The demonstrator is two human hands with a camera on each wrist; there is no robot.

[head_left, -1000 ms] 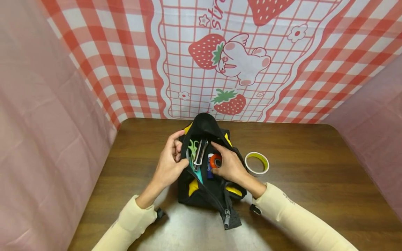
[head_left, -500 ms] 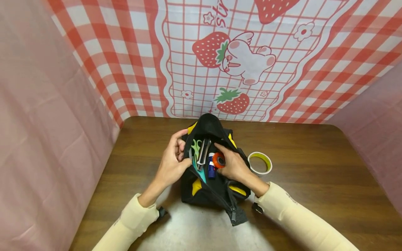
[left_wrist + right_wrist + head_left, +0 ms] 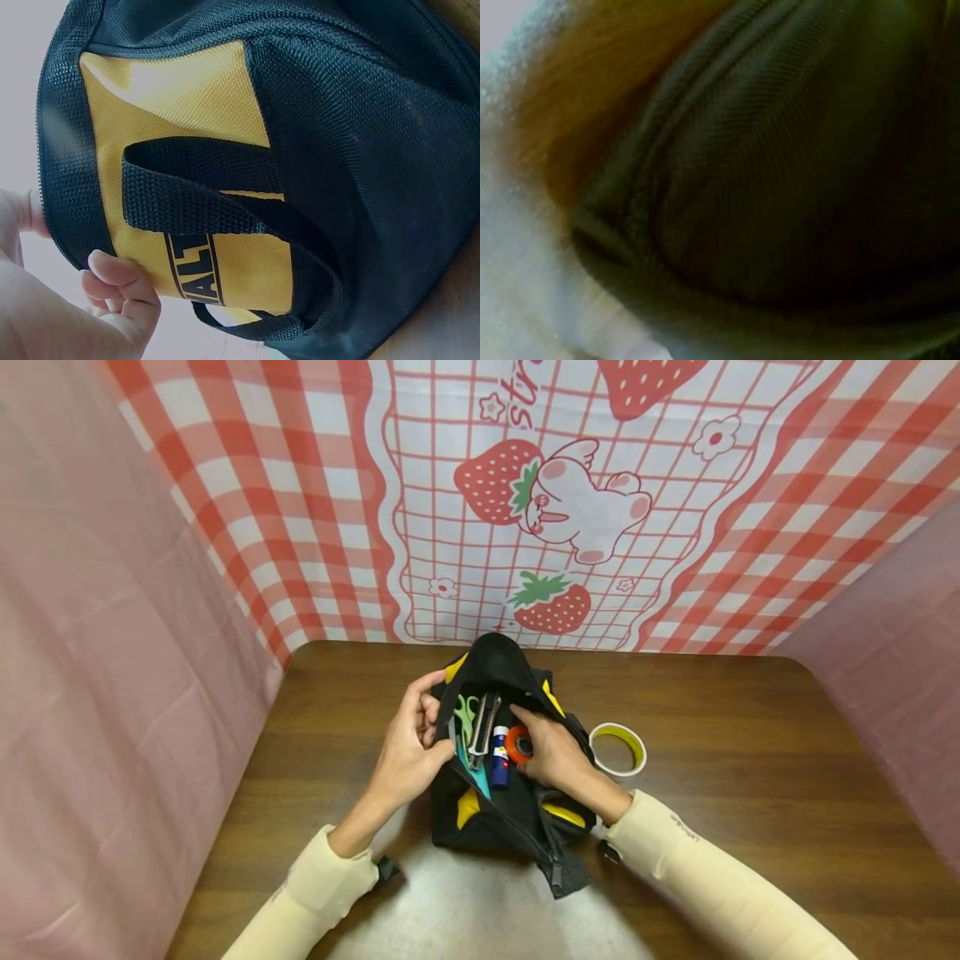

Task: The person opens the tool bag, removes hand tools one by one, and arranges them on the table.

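Note:
A black and yellow tool bag [image 3: 495, 652] stands unzipped on the table in the head view. My left hand [image 3: 405, 752] grips its left opening edge between thumb and fingers; the left wrist view shows them at the zipper border beside the yellow end panel [image 3: 180, 105]. Reaching inside, my right hand [image 3: 557, 758] has its thumb and fingers around an orange roll with a dark centre [image 3: 516, 744]. Beside that roll lie a blue glue stick [image 3: 500, 764], a box cutter [image 3: 483, 731] and green-handled scissors [image 3: 464, 714]. Dark, blurred bag fabric [image 3: 795, 172] fills the right wrist view.
A white and yellow tape ring [image 3: 638, 750] lies on the wooden table [image 3: 750, 760] just right of the bag. The bag's zipper pull [image 3: 557, 872] hangs toward the front. A checkered strawberry cloth [image 3: 330, 527] hangs behind the table, with pink curtains at both sides.
The orange roll has shifted slightly right, away from the glue stick, which now shows more fully. My left hand keeps its grip on the bag's edge. The whole view sways a little.

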